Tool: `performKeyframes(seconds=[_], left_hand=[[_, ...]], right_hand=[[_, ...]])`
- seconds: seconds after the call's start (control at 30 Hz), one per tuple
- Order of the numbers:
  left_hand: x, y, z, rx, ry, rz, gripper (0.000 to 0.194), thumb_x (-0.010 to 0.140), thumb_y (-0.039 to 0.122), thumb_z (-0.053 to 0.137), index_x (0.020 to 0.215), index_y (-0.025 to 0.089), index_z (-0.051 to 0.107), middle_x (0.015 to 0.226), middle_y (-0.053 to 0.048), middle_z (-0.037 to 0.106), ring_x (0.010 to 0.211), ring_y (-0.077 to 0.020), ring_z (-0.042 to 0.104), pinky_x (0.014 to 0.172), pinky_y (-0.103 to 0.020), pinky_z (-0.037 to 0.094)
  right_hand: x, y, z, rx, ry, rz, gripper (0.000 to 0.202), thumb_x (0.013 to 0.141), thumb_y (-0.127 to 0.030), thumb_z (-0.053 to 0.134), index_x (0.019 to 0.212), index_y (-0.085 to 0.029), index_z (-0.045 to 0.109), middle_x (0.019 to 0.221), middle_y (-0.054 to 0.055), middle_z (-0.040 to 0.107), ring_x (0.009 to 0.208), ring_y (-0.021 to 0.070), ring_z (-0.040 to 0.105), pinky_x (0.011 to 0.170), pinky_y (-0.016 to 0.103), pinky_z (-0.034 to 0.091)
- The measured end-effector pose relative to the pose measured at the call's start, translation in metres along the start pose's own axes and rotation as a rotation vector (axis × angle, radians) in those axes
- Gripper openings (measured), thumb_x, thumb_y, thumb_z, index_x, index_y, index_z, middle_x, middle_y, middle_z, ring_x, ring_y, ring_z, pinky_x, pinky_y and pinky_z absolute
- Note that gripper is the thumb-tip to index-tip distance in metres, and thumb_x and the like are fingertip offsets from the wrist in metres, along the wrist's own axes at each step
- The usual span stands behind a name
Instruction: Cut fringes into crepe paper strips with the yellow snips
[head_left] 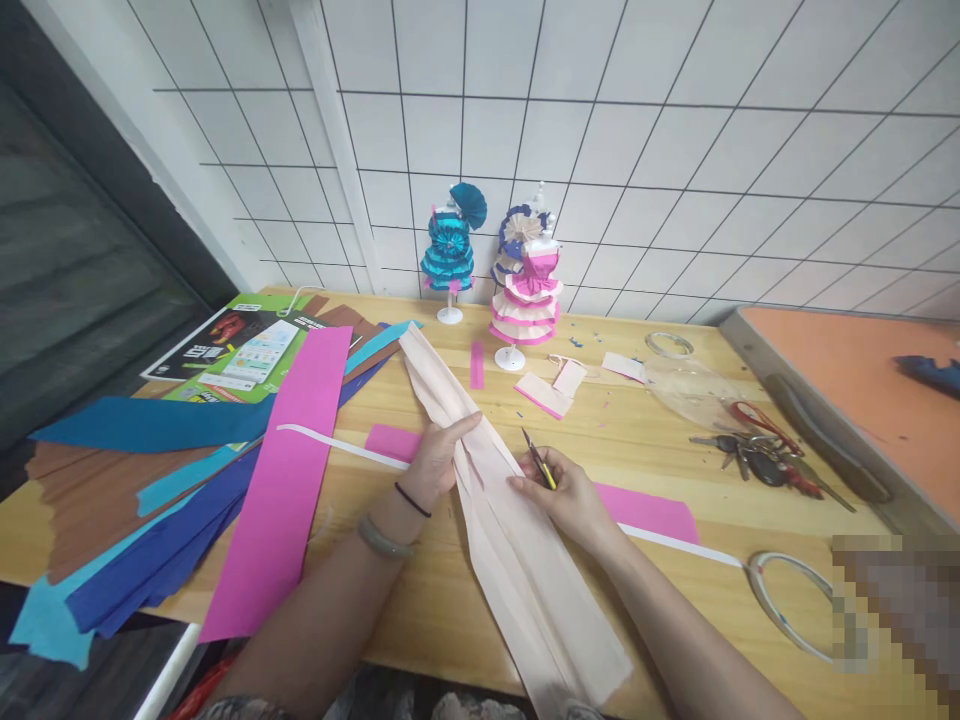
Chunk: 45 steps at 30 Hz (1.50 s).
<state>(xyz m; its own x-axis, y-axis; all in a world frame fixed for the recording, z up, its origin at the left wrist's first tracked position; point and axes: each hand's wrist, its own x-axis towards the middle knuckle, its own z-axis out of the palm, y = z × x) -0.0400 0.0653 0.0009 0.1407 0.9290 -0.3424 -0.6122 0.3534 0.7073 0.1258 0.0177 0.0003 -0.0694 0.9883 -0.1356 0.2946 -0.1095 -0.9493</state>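
Observation:
A long cream strip of crepe paper (pixel 517 560) runs diagonally from the middle of the table towards me, loosely folded along its length. My left hand (pixel 439 455) is closed on its left edge, the thumb lying across the top. My right hand (pixel 566 495) pinches the strip's right edge while also holding small scissors (pixel 541 462) with yellow on the handle, their blades pointing up and away. Beneath the cream strip lies a pink crepe strip (pixel 649 508) with white tape (pixel 682 545) along it, partly hidden by the paper and my hands.
Crepe strips in pink (pixel 281 500), brown (pixel 112 490) and blue (pixel 172 540) fan out at left. Small dress forms in teal (pixel 448 255) and pink-and-cream (pixel 525 300) paper stand by the tiled wall. Keys (pixel 765 465), a tape roll (pixel 787 600) and an orange-topped tray (pixel 862 390) lie right.

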Motion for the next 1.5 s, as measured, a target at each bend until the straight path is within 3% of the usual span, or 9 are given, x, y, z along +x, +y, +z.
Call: performKeyframes(seconds=[0.2,0.5,0.63,0.87,1.2,1.5], left_hand=[[0.002,-0.002,-0.001,-0.025,0.008,0.131,0.032,0.056,0.02,0.076,0.085,0.015,0.063,0.076,-0.002,0.067,0.069,-0.0169,0.063,0.069,-0.032,0.051],[0.004,-0.003,-0.001,0.005,0.064,0.174,0.036,0.052,0.018,0.078,0.085,0.014,0.064,0.076,-0.003,0.067,0.067,-0.0164,0.063,0.071,-0.032,0.051],[0.006,-0.001,-0.006,0.052,-0.016,0.109,0.035,0.055,0.022,0.078,0.085,0.013,0.063,0.074,-0.004,0.067,0.068,-0.0164,0.062,0.072,-0.031,0.05],[0.005,0.003,-0.01,0.163,-0.157,0.031,0.028,0.052,0.017,0.078,0.074,0.01,0.062,0.067,-0.004,0.065,0.059,-0.0143,0.06,0.059,-0.027,0.05],[0.01,0.004,-0.013,0.139,-0.085,0.082,0.032,0.051,0.017,0.079,0.076,0.012,0.059,0.066,-0.001,0.064,0.059,-0.0138,0.06,0.06,-0.027,0.05],[0.012,0.004,-0.013,0.178,-0.052,0.145,0.035,0.045,0.019,0.081,0.073,0.011,0.061,0.066,-0.003,0.065,0.06,-0.0147,0.06,0.064,-0.03,0.05]], right_hand=[[0.0,0.0,-0.003,0.055,0.02,-0.031,0.029,0.066,-0.043,0.065,0.078,-0.019,0.054,0.073,0.002,0.057,0.072,0.0168,0.052,0.07,0.029,0.041],[0.004,0.01,-0.001,0.052,0.006,-0.085,0.023,0.066,-0.034,0.064,0.078,-0.019,0.052,0.068,-0.002,0.053,0.066,0.0139,0.049,0.066,0.027,0.039],[0.004,0.009,-0.002,0.053,0.015,-0.099,0.021,0.068,-0.033,0.062,0.079,-0.019,0.051,0.067,-0.003,0.049,0.064,0.0128,0.047,0.066,0.027,0.038],[0.006,0.012,-0.003,0.038,0.011,-0.114,0.022,0.068,-0.031,0.061,0.082,-0.018,0.05,0.07,-0.002,0.051,0.066,0.013,0.048,0.068,0.027,0.038],[0.008,0.015,-0.004,-0.018,0.042,-0.157,0.022,0.067,-0.032,0.062,0.081,-0.019,0.053,0.075,0.001,0.057,0.071,0.0155,0.053,0.071,0.029,0.041],[0.007,0.016,-0.002,-0.021,0.026,-0.175,0.022,0.065,-0.033,0.063,0.08,-0.018,0.054,0.068,-0.002,0.054,0.064,0.0138,0.05,0.066,0.028,0.041]])
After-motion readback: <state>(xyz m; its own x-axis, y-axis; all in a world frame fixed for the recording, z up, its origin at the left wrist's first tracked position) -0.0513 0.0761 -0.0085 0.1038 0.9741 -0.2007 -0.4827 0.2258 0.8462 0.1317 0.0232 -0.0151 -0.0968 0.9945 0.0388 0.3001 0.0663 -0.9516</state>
